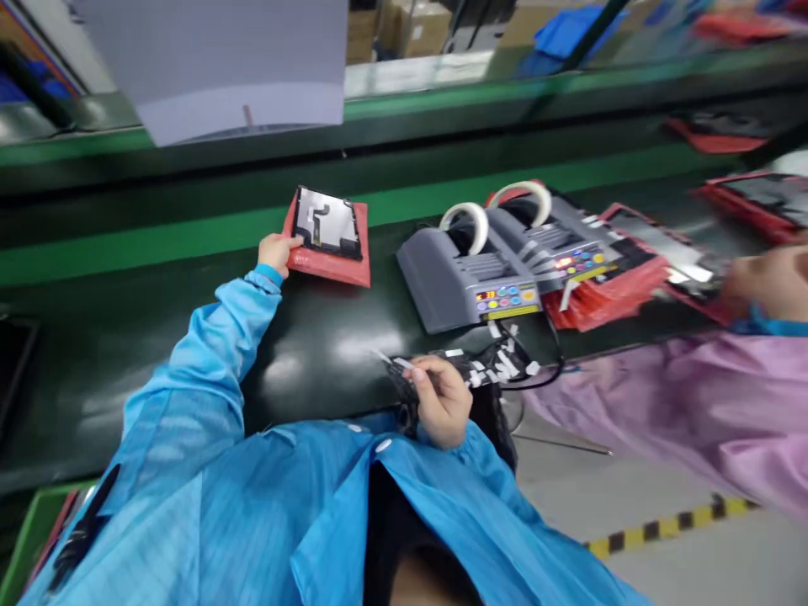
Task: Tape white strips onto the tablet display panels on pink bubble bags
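My left hand (276, 251), arm stretched out in a blue sleeve, grips the near left edge of a red pouch (328, 263) lying on the dark conveyor belt (189, 337). A dark flat panel (329, 222) with a silvery face rests on top of the pouch. My right hand (440, 397) is close to my body at the belt's near edge, fingers curled around a small thin tool (395, 365) whose kind I cannot make out. Several small white strips (498, 364) are stuck on a dark block just right of that hand.
Two grey tape dispensers (470, 278) with white tape rolls stand right of the pouch. More red pouches with panels (619, 278) lie beyond them. A co-worker's pink sleeve (682, 404) and hand (767, 282) reach in at the right. A green rail (410, 202) runs behind the belt.
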The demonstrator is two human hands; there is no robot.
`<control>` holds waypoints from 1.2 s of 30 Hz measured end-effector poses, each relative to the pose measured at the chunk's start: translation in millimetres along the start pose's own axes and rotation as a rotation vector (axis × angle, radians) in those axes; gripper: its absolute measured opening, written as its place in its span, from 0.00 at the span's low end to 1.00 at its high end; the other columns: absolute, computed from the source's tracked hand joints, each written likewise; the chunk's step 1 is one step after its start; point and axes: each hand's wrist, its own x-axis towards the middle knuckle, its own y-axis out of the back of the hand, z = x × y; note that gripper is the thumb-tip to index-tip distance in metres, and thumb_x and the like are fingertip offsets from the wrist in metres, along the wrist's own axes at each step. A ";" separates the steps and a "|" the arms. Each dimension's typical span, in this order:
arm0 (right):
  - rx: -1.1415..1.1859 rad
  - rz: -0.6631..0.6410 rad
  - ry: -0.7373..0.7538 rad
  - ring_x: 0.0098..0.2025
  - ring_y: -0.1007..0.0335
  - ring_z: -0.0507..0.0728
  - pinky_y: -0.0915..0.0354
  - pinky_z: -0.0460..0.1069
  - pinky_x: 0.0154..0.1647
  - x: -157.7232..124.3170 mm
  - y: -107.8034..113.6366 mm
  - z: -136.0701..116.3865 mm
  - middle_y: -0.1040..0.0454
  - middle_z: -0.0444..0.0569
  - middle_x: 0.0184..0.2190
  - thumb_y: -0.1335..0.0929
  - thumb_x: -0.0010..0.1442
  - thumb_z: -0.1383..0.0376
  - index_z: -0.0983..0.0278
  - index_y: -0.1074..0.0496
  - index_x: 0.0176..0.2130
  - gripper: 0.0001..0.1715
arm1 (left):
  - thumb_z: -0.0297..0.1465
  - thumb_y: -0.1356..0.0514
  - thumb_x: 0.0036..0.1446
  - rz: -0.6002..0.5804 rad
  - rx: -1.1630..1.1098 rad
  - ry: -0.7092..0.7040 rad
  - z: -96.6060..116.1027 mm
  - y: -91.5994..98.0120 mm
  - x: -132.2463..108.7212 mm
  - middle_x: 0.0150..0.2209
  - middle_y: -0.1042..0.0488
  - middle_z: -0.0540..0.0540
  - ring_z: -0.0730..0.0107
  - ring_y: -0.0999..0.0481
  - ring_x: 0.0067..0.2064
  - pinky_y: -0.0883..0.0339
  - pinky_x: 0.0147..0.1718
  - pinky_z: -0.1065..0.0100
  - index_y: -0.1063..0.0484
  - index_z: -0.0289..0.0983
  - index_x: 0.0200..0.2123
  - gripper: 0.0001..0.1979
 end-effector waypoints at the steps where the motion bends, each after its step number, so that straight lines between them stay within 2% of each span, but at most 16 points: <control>1: 0.015 -0.021 -0.014 0.29 0.28 0.51 0.33 0.47 0.32 -1.7 -5.7 0.0 0.26 0.45 0.26 0.32 0.64 0.60 0.61 0.28 0.32 0.10 | 0.22 0.32 0.42 -0.012 -0.062 0.056 -8.5 24.4 -28.5 0.22 0.32 0.54 0.73 0.28 0.28 0.30 0.33 0.69 0.37 0.35 0.22 0.14; 4: 0.022 -0.052 -0.082 0.28 0.29 0.51 0.34 0.48 0.30 -1.2 -24.0 -2.6 0.26 0.45 0.25 0.32 0.62 0.51 0.62 0.29 0.31 0.17 | 0.23 0.32 0.42 0.030 -0.128 0.140 -37.6 82.4 -116.0 0.20 0.34 0.57 0.77 0.33 0.25 0.35 0.29 0.73 0.39 0.37 0.22 0.16; 7: 0.029 -0.076 -0.134 0.25 0.32 0.49 0.36 0.47 0.28 9.1 -43.1 -5.2 0.28 0.43 0.23 0.31 0.58 0.44 0.62 0.31 0.31 0.24 | 0.24 0.31 0.42 0.055 -0.115 0.165 -67.0 117.7 -184.5 0.21 0.31 0.56 0.76 0.32 0.25 0.36 0.30 0.73 0.36 0.37 0.24 0.14; 10: 0.065 -0.179 -0.183 0.23 0.36 0.48 0.39 0.45 0.24 25.5 -61.2 -3.5 0.30 0.42 0.21 0.29 0.53 0.43 0.62 0.32 0.29 0.26 | 0.25 0.32 0.46 -0.020 0.028 0.178 -82.5 142.0 -223.1 0.24 0.28 0.54 0.73 0.28 0.26 0.34 0.31 0.71 0.34 0.38 0.25 0.12; 12: 0.060 -0.286 -0.256 0.21 0.38 0.47 0.42 0.43 0.22 37.9 -73.4 -0.2 0.31 0.41 0.20 0.27 0.53 0.47 0.63 0.32 0.29 0.23 | 0.27 0.33 0.51 -0.123 0.306 0.145 -78.9 156.5 -232.5 0.25 0.25 0.50 0.68 0.25 0.29 0.33 0.33 0.69 0.33 0.37 0.26 0.10; 15: -0.029 -0.415 -0.388 0.19 0.43 0.46 0.46 0.42 0.21 59.0 -95.5 7.0 0.34 0.39 0.18 0.28 0.55 0.62 0.64 0.32 0.27 0.12 | 0.34 0.35 0.58 -0.194 0.888 -0.067 -57.5 172.7 -222.9 0.30 0.22 0.44 0.58 0.21 0.37 0.31 0.38 0.63 0.26 0.36 0.32 0.07; 17: -0.127 -0.472 -0.462 0.18 0.47 0.46 0.47 0.43 0.21 74.4 -113.6 13.2 0.37 0.38 0.16 0.30 0.56 0.71 0.64 0.34 0.24 0.11 | 0.36 0.39 0.62 -0.202 1.127 -0.292 -42.9 175.2 -201.8 0.37 0.21 0.40 0.52 0.22 0.44 0.31 0.43 0.58 0.24 0.35 0.39 0.10; 20: -0.260 -0.559 -0.507 0.19 0.47 0.47 0.44 0.46 0.26 95.6 -141.7 21.8 0.41 0.38 0.15 0.32 0.54 0.76 0.64 0.35 0.22 0.13 | 0.33 0.42 0.64 -0.353 1.145 -0.683 -35.3 164.9 -154.8 0.43 0.23 0.37 0.51 0.28 0.52 0.32 0.49 0.54 0.22 0.34 0.41 0.10; 22: -0.325 -0.621 -0.500 0.22 0.46 0.48 0.40 0.48 0.31 105.1 -157.7 23.7 0.41 0.39 0.15 0.31 0.53 0.76 0.64 0.35 0.20 0.14 | 0.32 0.42 0.63 -0.445 1.066 -0.863 -40.9 153.8 -121.9 0.45 0.24 0.39 0.52 0.30 0.53 0.34 0.52 0.53 0.22 0.35 0.39 0.09; 25: -0.438 -0.656 -0.481 0.24 0.43 0.49 0.37 0.50 0.37 110.2 -174.6 19.1 0.41 0.40 0.16 0.32 0.53 0.76 0.65 0.36 0.18 0.16 | 0.31 0.42 0.62 -0.454 0.998 -0.935 -56.0 141.4 -86.5 0.45 0.25 0.41 0.53 0.32 0.54 0.37 0.54 0.50 0.21 0.36 0.39 0.09; 27: -0.505 -0.661 -0.466 0.25 0.40 0.50 0.35 0.51 0.39 109.4 -181.6 15.4 0.40 0.41 0.16 0.33 0.53 0.75 0.65 0.36 0.18 0.15 | 0.30 0.43 0.62 -0.448 0.983 -0.934 -65.4 137.7 -76.0 0.45 0.25 0.41 0.53 0.32 0.53 0.37 0.54 0.49 0.22 0.37 0.39 0.09; 31: -0.558 -0.705 -0.448 0.26 0.37 0.52 0.32 0.54 0.42 106.5 -189.1 23.2 0.38 0.42 0.16 0.31 0.51 0.72 0.64 0.34 0.19 0.13 | 0.32 0.43 0.63 -0.459 0.958 -0.935 -77.4 135.2 -76.0 0.46 0.25 0.41 0.54 0.33 0.52 0.37 0.53 0.50 0.22 0.37 0.41 0.10; 36: -0.573 -0.692 -0.391 0.29 0.33 0.54 0.29 0.56 0.45 106.9 -192.2 41.1 0.34 0.43 0.18 0.30 0.51 0.70 0.64 0.30 0.22 0.07 | 0.34 0.45 0.65 -0.489 0.986 -0.928 -80.9 131.1 -84.1 0.48 0.26 0.40 0.52 0.34 0.54 0.38 0.51 0.51 0.23 0.40 0.46 0.12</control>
